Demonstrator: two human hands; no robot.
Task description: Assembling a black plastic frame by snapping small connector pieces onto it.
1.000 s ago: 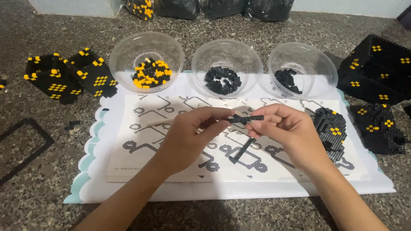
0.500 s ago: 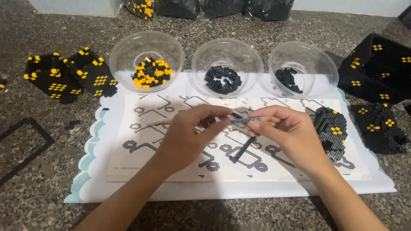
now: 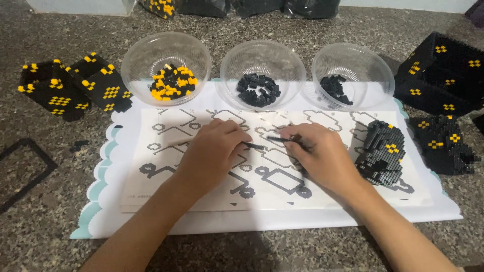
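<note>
Fingers (image 3: pixel 241 137) of the left hand (image 3: pixel 214 153) are pinched narrowly on one end of a thin black strip (image 3: pixel 256 146); those of the right hand (image 3: pixel 322 158) are closed on another dark strip (image 3: pixel 282 139). Both pieces are held low over the instruction sheet (image 3: pixel 166 171), nearer the person than the middle bowl (image 3: pixel 262 70). Such slight pieces could be snapped apart by uneven pressure, or dropped and lost among the sheet's dark printed shapes.

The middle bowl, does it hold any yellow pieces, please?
No, the middle bowl holds only black pieces; the yellow ones lie mixed with black in the left bowl.
</note>
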